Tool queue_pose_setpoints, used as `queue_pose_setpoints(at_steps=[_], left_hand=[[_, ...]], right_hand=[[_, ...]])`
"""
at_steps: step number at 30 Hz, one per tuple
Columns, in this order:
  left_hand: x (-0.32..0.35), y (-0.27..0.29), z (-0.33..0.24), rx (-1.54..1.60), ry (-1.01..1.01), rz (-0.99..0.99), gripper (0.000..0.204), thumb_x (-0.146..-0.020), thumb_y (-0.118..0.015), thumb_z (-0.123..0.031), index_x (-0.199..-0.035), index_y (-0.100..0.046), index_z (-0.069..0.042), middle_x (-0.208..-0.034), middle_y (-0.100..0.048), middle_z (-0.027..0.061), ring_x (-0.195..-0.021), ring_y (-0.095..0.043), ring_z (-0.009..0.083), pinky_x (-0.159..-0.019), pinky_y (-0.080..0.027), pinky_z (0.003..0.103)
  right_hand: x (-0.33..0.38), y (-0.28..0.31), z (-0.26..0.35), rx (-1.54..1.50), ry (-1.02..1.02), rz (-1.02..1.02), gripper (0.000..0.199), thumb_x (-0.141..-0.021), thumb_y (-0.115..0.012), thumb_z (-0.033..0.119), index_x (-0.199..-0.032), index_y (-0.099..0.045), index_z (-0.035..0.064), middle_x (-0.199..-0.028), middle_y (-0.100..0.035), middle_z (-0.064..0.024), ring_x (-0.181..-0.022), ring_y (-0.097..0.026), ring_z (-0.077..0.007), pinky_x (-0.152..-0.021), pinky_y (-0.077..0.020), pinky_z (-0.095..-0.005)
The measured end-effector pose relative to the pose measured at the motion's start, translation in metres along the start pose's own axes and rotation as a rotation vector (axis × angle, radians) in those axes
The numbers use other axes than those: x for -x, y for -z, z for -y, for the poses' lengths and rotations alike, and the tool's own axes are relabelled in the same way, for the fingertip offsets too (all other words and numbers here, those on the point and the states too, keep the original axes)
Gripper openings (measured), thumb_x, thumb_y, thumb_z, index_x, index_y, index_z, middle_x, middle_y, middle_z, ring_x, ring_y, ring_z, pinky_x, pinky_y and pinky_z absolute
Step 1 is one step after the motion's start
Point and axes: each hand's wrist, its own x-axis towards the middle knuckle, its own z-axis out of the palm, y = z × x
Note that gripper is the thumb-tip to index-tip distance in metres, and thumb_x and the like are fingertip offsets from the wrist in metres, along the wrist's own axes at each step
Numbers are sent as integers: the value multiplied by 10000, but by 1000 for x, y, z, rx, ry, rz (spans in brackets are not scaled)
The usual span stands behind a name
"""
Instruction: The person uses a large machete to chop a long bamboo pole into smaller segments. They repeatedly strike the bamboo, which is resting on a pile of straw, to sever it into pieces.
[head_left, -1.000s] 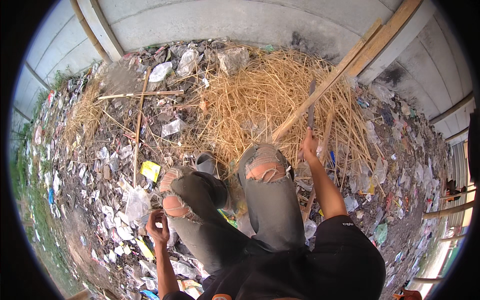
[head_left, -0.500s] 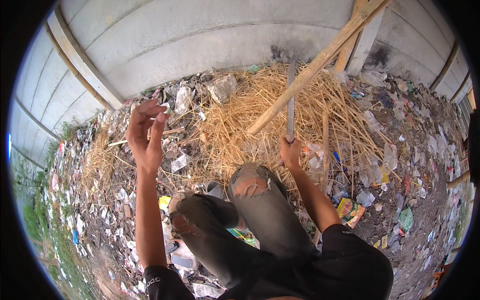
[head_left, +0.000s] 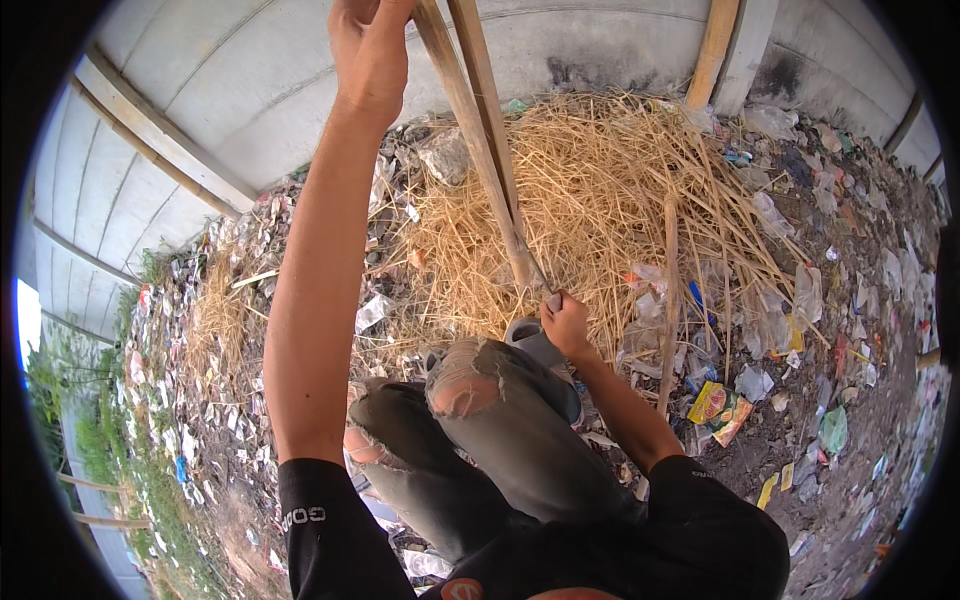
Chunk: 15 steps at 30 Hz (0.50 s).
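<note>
Left hand (head_left: pixel 368 45) is raised high at the top of view, arm fully extended, fingers curled beside the upper end of two long pale wooden sticks (head_left: pixel 480 130). Palm touches the nearer stick; can't tell if the fingers fully wrap it.

Right hand (head_left: pixel 566 325) is low, clenched around the lower end of the same sticks, just above the grey shoe (head_left: pixel 535 345) and the knee of the torn grey jeans (head_left: pixel 470 395).

The sticks run together as a pair, tilted, from top centre down and right to the right hand, lower ends over the heap of dry yellow straw (head_left: pixel 610 200).

Straw heap sits far centre, against the curved grey concrete wall (head_left: pixel 250 90). A thinner bare stick (head_left: pixel 668 300) stands nearly upright right of the right hand, apart from it.

Ground left and right is dirt covered in scattered plastic wrappers and litter (head_left: pixel 790 300). A yellow-green printed packet (head_left: pixel 718 408) lies near right.
</note>
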Motion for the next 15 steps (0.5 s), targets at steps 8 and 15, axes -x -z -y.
queue_pose_setpoints(at_steps=[8, 15], left_hand=[[28, 9, 40, -228, -14, -355, 466, -1016, -546, -489, -1040, -585, -25, -832, -533, 11, -727, -458, 109, -698, -408, 303], [47, 8, 31, -240, -146, -415, 465, -1027, -531, -487, -910, -533, -37, -692, -460, -13, -628, -399, 74, -585, -356, 261]], right_hand=[[18, -8, -29, 48, -161, 203, 211, -800, -710, 187, -845, -650, -10, -716, -657, -217, -729, -663, -429, -641, -540, -466], [24, 4, -33, 77, -168, 251, 186, -762, -695, 149, -801, -647, -26, -719, -657, -228, -731, -669, -430, -651, -544, -467]])
